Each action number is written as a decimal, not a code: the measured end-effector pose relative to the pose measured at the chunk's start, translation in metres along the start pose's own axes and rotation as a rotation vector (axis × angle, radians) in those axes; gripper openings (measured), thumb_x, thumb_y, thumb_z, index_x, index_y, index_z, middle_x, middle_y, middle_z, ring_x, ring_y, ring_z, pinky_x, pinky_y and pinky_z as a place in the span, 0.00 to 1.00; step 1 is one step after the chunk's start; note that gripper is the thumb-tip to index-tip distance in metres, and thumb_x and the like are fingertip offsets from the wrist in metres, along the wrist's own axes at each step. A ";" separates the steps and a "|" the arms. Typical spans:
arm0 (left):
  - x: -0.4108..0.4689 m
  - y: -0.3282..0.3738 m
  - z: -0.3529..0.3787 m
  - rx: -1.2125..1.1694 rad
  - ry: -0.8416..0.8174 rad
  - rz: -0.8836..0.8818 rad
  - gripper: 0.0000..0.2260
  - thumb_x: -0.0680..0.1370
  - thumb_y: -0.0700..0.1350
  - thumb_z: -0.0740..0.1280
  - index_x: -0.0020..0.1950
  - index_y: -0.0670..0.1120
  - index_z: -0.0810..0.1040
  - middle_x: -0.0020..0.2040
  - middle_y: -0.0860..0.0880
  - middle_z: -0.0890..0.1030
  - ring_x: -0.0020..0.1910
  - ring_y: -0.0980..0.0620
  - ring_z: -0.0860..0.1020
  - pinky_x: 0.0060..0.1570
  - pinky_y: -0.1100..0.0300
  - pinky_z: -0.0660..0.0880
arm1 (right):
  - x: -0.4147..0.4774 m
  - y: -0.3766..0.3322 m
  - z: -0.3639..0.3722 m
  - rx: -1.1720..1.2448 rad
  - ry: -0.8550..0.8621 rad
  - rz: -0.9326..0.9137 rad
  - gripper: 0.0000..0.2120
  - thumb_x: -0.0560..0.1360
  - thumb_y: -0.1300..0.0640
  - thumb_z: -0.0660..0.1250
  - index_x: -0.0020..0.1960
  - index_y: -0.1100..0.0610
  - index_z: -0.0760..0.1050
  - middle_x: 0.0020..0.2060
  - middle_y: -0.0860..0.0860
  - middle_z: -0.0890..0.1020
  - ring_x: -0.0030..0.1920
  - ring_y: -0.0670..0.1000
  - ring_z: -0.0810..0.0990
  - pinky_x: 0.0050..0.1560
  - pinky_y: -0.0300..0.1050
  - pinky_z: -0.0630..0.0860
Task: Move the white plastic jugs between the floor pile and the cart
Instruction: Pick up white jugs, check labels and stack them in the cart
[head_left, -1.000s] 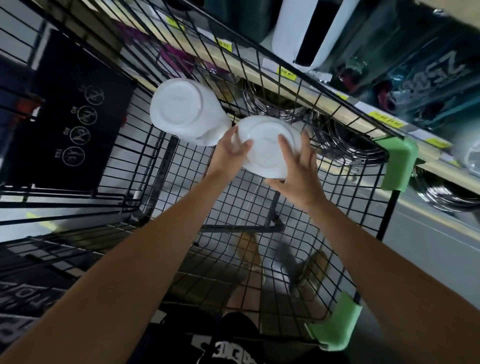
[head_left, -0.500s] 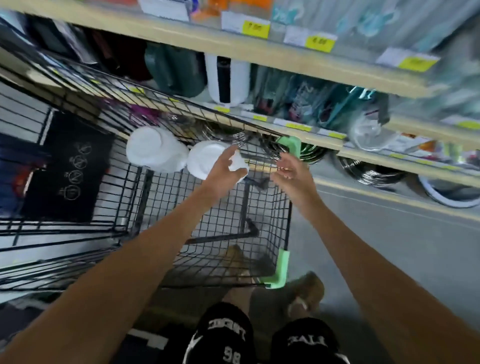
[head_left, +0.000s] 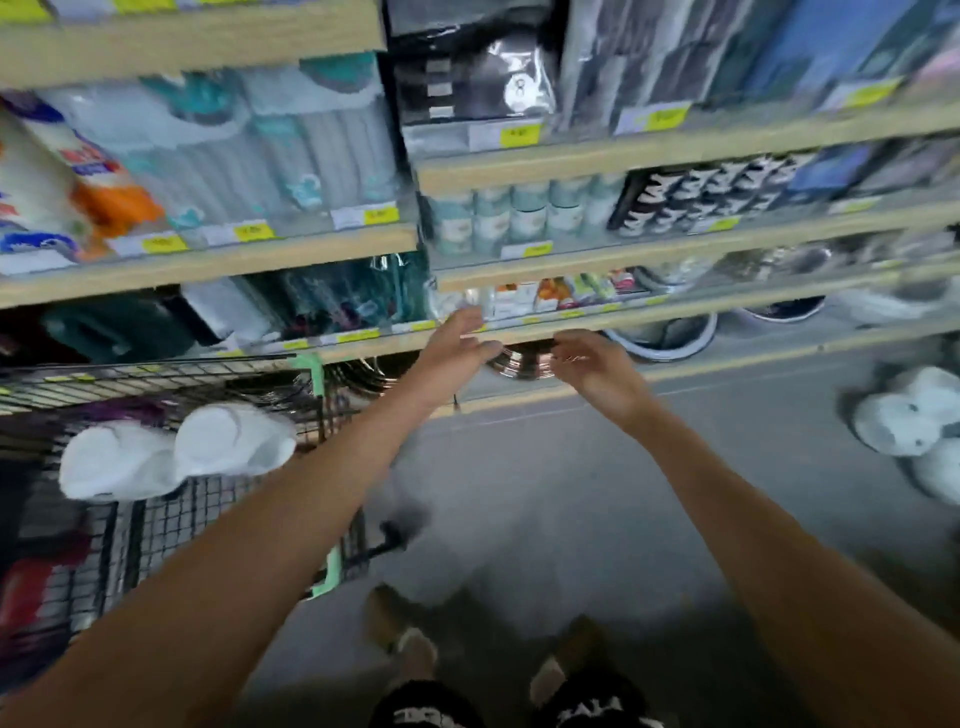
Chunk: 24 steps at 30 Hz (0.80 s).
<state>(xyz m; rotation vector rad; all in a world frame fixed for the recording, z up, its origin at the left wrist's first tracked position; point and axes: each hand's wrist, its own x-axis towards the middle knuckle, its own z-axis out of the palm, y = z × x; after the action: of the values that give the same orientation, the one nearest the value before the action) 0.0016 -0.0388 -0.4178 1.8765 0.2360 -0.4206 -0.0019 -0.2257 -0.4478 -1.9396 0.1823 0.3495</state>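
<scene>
Jug (head_left: 234, 441) released into cart (head_left: 218, 514) at left; left hand (head_left: 457, 348) and right hand (head_left: 597, 369), open and empty, are swinging rightward toward floor pile (head_left: 909, 421).

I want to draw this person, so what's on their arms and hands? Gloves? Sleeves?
No gloves, and no sleeves in view: the left forearm and right forearm are bare to the picture's edge. The left hand and right hand show no watch, bracelet or ring that I can make out, though the picture is blurry. Lower down are black shorts with white lettering.
</scene>
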 end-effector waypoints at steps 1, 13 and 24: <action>0.000 0.016 0.025 0.009 -0.012 0.015 0.22 0.78 0.40 0.66 0.71 0.45 0.68 0.69 0.48 0.71 0.60 0.55 0.72 0.55 0.67 0.66 | -0.006 0.007 -0.029 -0.002 0.028 -0.008 0.14 0.74 0.67 0.69 0.60 0.63 0.76 0.43 0.54 0.80 0.46 0.52 0.78 0.54 0.50 0.76; -0.001 0.188 0.295 0.260 -0.307 0.256 0.19 0.78 0.43 0.66 0.69 0.44 0.71 0.64 0.47 0.75 0.62 0.50 0.74 0.57 0.62 0.67 | -0.098 0.076 -0.322 -0.051 0.299 0.051 0.10 0.77 0.59 0.67 0.57 0.60 0.77 0.43 0.53 0.80 0.45 0.54 0.78 0.49 0.46 0.74; 0.052 0.262 0.513 0.407 -0.596 0.332 0.21 0.79 0.45 0.65 0.72 0.44 0.69 0.69 0.46 0.73 0.63 0.51 0.74 0.57 0.62 0.68 | -0.110 0.162 -0.501 0.240 0.572 0.198 0.13 0.78 0.60 0.65 0.62 0.61 0.74 0.47 0.55 0.81 0.40 0.50 0.79 0.43 0.38 0.74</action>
<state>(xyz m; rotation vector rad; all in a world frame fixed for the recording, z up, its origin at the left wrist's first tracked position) 0.0563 -0.6121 -0.3624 2.0350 -0.5915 -0.8136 -0.0734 -0.7536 -0.3765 -1.7416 0.7579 -0.1069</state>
